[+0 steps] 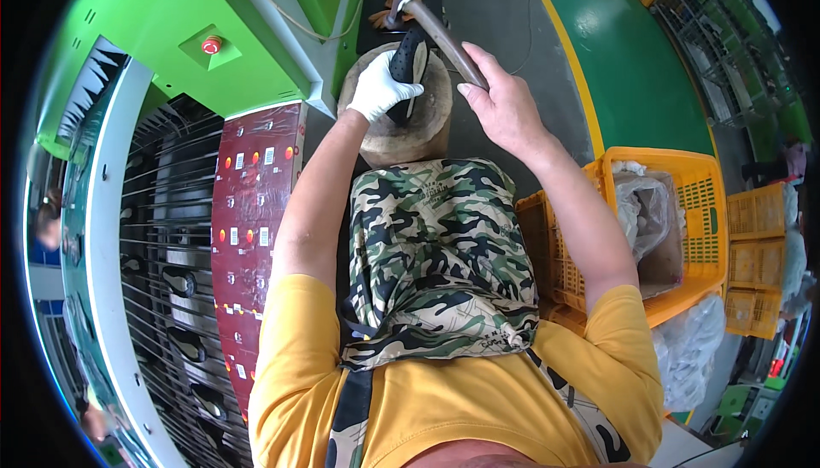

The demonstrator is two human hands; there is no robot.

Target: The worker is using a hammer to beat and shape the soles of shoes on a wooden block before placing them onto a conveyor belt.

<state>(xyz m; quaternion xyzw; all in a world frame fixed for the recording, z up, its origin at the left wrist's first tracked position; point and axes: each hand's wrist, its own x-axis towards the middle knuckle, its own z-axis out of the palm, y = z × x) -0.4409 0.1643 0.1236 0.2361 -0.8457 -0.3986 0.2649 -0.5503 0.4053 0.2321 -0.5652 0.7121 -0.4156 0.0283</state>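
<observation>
My left hand (381,88), in a white glove, grips a black shoe (405,65) with a pale strip along it. The shoe rests over the top of a round wooden block (366,137), standing before me. My bare right hand (504,108) is wrapped round the lower end of a hammer (444,39) with a brown wooden handle. Raised above the far side of the block, the hammer's metal head appears apart from the shoe. The glove covers part of the shoe.
Behind the block lies a black item with orange gloves (379,19). A green machine (184,32) stands left, beside a rack with several shoes (179,280). An orange crate (706,212) holding plastic bags is at my right. A camouflage apron (436,246) covers my lap.
</observation>
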